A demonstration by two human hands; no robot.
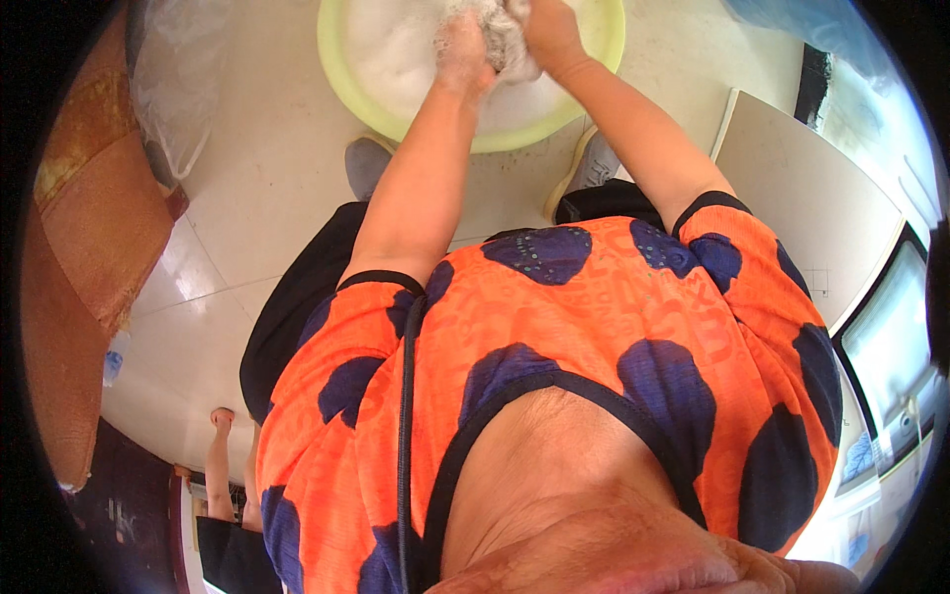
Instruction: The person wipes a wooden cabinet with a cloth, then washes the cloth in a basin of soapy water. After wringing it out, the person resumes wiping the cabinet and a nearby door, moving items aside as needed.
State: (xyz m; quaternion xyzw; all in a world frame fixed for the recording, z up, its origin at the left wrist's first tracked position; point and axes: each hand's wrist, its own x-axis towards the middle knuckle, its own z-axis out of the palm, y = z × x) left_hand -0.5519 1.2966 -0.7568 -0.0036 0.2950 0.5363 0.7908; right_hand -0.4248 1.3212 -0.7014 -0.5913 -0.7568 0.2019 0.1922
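Observation:
A wide pale yellow-green plastic basin stands on the floor before me, cut off by the top edge of the view. White suds cover the water in it. Over the suds, my left hand grips a wet, foamy grey-and-white cloth. My right hand holds the same cloth from the other side, its fingers partly hidden by the fabric and the frame's edge. Foam clings to the left hand.
My grey shoes flank the basin on a tiled floor. Left are a worn brown leather seat, a clear plastic bag and a bottle. A pale panel stands right. Another person's legs show lower left.

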